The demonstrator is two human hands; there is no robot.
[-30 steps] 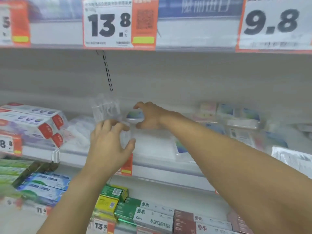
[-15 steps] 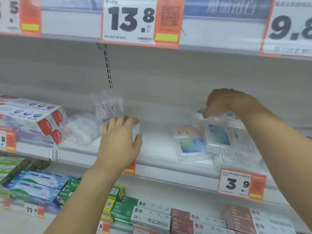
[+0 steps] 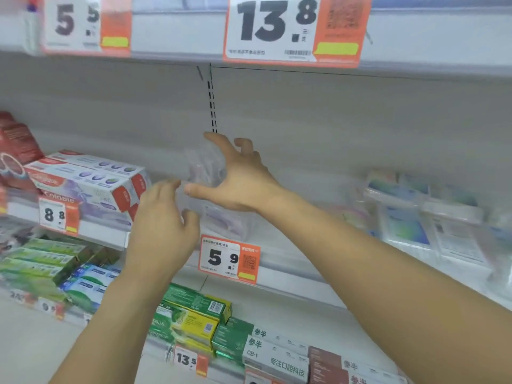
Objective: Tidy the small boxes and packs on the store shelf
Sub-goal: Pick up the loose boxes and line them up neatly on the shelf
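A clear plastic pack (image 3: pixel 203 169) stands upright at the back of the middle shelf (image 3: pixel 291 266). My right hand (image 3: pixel 238 180) is spread around its right side, thumb below and fingers above, just touching or nearly touching it. My left hand (image 3: pixel 163 217) hovers in front and to the left, fingers apart, holding nothing. More clear flat packs (image 3: pixel 224 220) lie on the shelf under my right wrist. Colourful small packs (image 3: pixel 415 214) lie in a loose pile at the right of the shelf.
Colgate toothpaste boxes (image 3: pixel 86 181) are stacked at the left of the same shelf. A 5.9 price tag (image 3: pixel 229 259) hangs on the shelf edge. Green, yellow and white toothpaste boxes (image 3: pixel 199 317) fill the shelf below. The upper shelf edge carries a 13.8 tag (image 3: pixel 291 29).
My right hand has swung from the colourful packs at the right back to the upright clear pack. The camera view has shifted left. My left hand has stayed near the clear packs.
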